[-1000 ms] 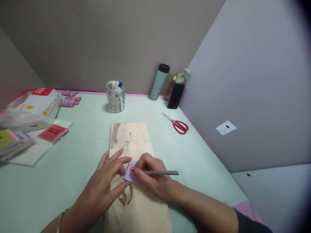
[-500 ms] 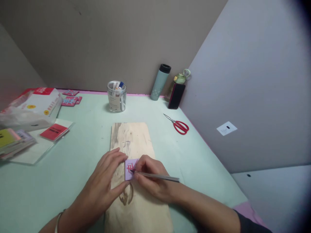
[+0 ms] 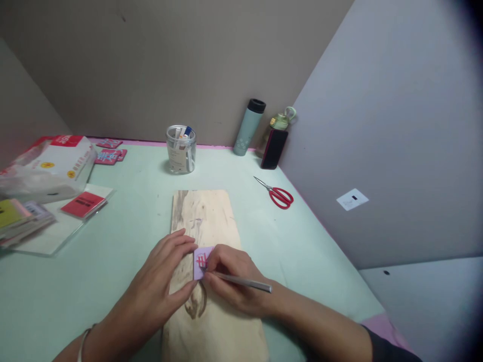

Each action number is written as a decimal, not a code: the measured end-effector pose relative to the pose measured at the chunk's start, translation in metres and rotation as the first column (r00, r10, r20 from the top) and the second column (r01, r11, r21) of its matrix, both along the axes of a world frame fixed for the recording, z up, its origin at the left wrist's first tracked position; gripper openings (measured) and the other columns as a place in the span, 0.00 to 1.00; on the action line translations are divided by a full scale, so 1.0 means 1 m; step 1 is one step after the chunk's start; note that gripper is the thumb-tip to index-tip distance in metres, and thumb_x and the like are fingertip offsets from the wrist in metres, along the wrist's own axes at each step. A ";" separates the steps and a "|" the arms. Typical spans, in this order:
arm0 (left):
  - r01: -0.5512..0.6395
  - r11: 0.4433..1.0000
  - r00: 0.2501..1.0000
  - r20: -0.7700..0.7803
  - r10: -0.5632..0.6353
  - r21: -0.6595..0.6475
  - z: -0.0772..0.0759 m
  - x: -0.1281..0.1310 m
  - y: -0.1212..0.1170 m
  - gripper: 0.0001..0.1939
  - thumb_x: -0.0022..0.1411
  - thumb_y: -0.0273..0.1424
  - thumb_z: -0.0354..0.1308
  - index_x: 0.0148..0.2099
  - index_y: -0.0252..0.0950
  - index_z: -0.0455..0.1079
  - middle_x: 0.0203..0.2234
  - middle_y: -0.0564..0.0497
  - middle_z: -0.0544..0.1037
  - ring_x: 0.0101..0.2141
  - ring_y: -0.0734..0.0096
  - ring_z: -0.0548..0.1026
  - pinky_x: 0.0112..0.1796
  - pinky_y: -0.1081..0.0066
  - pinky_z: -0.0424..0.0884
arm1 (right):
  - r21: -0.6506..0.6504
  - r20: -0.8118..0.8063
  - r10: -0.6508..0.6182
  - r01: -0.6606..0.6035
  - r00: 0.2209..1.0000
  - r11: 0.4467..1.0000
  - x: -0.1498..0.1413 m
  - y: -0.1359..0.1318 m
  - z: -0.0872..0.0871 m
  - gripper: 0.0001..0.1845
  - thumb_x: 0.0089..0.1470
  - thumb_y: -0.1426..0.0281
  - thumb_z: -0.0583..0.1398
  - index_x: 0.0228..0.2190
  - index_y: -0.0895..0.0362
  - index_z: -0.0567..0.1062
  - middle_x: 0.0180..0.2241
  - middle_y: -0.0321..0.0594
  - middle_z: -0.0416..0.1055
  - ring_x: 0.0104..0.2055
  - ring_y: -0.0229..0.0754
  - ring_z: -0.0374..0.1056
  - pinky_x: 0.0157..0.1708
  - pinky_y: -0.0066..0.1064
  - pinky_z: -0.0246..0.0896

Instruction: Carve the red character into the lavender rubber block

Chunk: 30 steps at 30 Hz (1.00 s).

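Note:
A small purple paper square (image 3: 200, 260) with a red pattern lies on a long wooden board (image 3: 206, 221) on the pale green table. My left hand (image 3: 162, 286) rests on the board with its fingers spread, the fingertips pressing the paper's left edge. My right hand (image 3: 234, 281) is closed in a pen grip on a thin metal craft knife (image 3: 241, 281), whose tip touches the paper's lower part. Part of the paper is hidden under my fingers.
Red-handled scissors (image 3: 278, 195) lie right of the board. A clear jar of pens (image 3: 181, 150), a teal flask (image 3: 249, 126) and a dark phone (image 3: 273, 148) stand at the back. Packets and red cards (image 3: 81, 205) lie at the left. A grey wall (image 3: 377, 151) closes the right side.
The paper square has been turned and shifted slightly left. My right hand has moved the knife tip lower on it, and the knife handle now slants downward.

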<state>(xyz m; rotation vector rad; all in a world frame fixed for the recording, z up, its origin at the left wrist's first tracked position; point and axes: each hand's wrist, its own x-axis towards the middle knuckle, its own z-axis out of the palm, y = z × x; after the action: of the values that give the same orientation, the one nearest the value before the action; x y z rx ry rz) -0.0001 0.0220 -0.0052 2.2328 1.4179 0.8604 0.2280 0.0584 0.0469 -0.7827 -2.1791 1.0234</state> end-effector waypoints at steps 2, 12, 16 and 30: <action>0.003 1.000 1.000 0.005 -0.003 0.006 0.000 0.000 0.000 0.22 0.70 0.35 0.56 0.64 0.46 0.61 0.62 0.46 0.70 0.68 0.53 0.61 0.65 0.48 0.66 | -0.001 0.002 0.008 -0.008 1.000 1.000 0.000 0.000 0.001 0.05 0.62 0.72 0.58 0.32 0.54 0.66 0.29 0.33 0.65 0.27 0.36 0.59 0.30 0.28 0.56; 0.002 1.000 1.000 0.015 -0.002 0.004 -0.002 0.000 0.001 0.21 0.70 0.36 0.56 0.63 0.47 0.61 0.61 0.48 0.70 0.68 0.54 0.62 0.64 0.48 0.67 | 0.081 0.025 0.034 -0.036 0.999 0.996 0.000 0.000 0.000 0.06 0.64 0.71 0.56 0.33 0.53 0.64 0.29 0.33 0.65 0.27 0.37 0.57 0.30 0.28 0.55; -0.002 0.999 1.000 0.031 0.001 0.033 -0.004 0.000 0.002 0.21 0.69 0.36 0.57 0.63 0.48 0.61 0.60 0.48 0.71 0.67 0.54 0.62 0.63 0.48 0.67 | 0.144 0.064 0.055 -0.064 0.996 0.987 0.000 0.000 0.000 0.06 0.65 0.71 0.54 0.33 0.53 0.63 0.30 0.35 0.65 0.28 0.38 0.57 0.31 0.30 0.57; 0.001 1.000 0.999 0.045 -0.001 0.013 -0.002 -0.001 0.001 0.22 0.69 0.35 0.58 0.62 0.47 0.63 0.60 0.46 0.72 0.67 0.50 0.63 0.63 0.45 0.67 | 0.144 0.041 0.064 -0.069 0.997 0.987 0.001 0.001 -0.001 0.07 0.65 0.70 0.54 0.33 0.53 0.62 0.29 0.35 0.64 0.27 0.38 0.57 0.30 0.30 0.56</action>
<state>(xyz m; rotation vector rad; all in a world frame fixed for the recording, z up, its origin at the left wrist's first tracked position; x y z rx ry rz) -0.0010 0.0229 -0.0074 2.2088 1.3948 0.9159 0.2287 0.0591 0.0458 -0.6698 -2.2953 0.8766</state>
